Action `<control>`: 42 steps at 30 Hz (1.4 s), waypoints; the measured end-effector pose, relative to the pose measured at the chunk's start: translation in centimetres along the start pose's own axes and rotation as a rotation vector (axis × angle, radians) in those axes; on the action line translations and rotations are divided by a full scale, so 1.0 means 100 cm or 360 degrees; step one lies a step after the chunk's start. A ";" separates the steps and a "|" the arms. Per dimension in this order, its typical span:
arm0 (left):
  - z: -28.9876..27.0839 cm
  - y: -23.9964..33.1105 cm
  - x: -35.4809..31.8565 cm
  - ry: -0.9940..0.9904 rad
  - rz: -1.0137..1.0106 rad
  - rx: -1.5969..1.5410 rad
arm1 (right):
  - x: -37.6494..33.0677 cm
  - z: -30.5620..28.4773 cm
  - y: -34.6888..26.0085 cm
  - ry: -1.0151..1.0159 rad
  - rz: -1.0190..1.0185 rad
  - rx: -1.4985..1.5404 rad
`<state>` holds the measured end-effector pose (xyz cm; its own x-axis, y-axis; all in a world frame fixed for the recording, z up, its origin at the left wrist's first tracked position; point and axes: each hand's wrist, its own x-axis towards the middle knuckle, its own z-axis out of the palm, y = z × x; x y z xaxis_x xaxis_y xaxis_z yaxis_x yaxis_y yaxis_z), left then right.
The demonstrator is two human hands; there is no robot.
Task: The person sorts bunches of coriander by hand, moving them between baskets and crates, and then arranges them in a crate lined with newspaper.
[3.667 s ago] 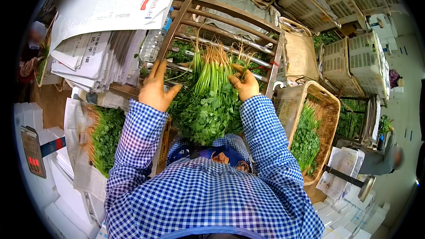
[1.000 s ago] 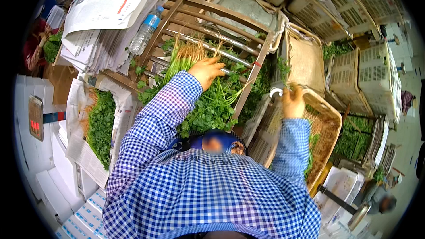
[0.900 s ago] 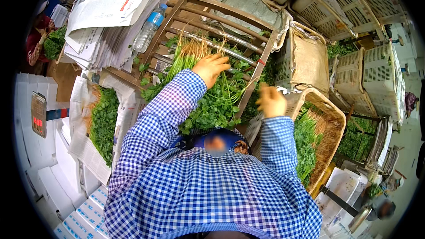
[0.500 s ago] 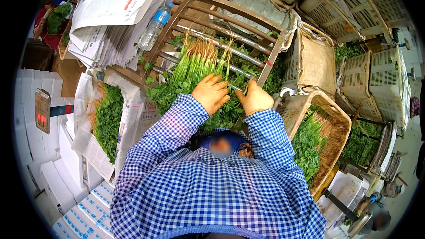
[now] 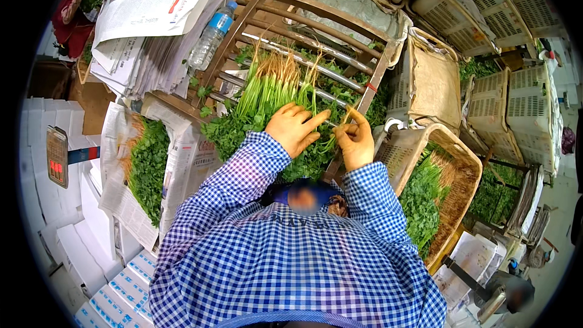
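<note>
A bunch of coriander (image 5: 267,94), with pale stems and thin brownish roots pointing away from me, lies across a slatted metal rack (image 5: 243,27). My left hand (image 5: 296,129), in a yellowish glove, rests on the leafy part with its fingers spread. To its right, my gloved right hand (image 5: 354,140) pinches a thin coriander sprig (image 5: 333,141) between thumb and fingers, just apart from the bunch. The sprig's leafy end hangs down beside my left hand.
A water bottle (image 5: 211,35) lies beside a tall newspaper stack (image 5: 152,24). More coriander (image 5: 149,167) sits on newspaper at left, by a scale display (image 5: 57,157). A plastic basket (image 5: 464,164) at right holds coriander; stacked crates (image 5: 486,0) stand behind.
My right hand has turned upward and closed on a sprig, lifting it off the bunch's right side. My left hand has shifted slightly right, its fingers spreading.
</note>
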<state>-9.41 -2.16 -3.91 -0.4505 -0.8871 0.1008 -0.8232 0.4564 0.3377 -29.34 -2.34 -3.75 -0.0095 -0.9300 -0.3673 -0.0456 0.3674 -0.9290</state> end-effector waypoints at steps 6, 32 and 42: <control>0.015 -0.004 -0.002 -0.0160 -0.0033 0.0052 | -0.006 -0.011 -0.022 -0.0568 -0.0052 -0.0375; 0.004 -0.003 -0.008 -0.0168 0.0013 -0.0199 | 0.086 0.063 -0.026 -0.0186 0.0234 -0.0874; -0.018 -0.045 0.047 -0.0033 -0.0177 -0.0196 | 0.078 0.054 -0.006 -0.0377 0.0259 -0.0199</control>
<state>-7.22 -8.48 -3.28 -0.3672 -0.9294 0.0374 -0.8204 0.3425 0.4577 -23.99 -9.76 -6.28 0.2056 -0.8259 -0.5250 -0.1852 0.4940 -0.8495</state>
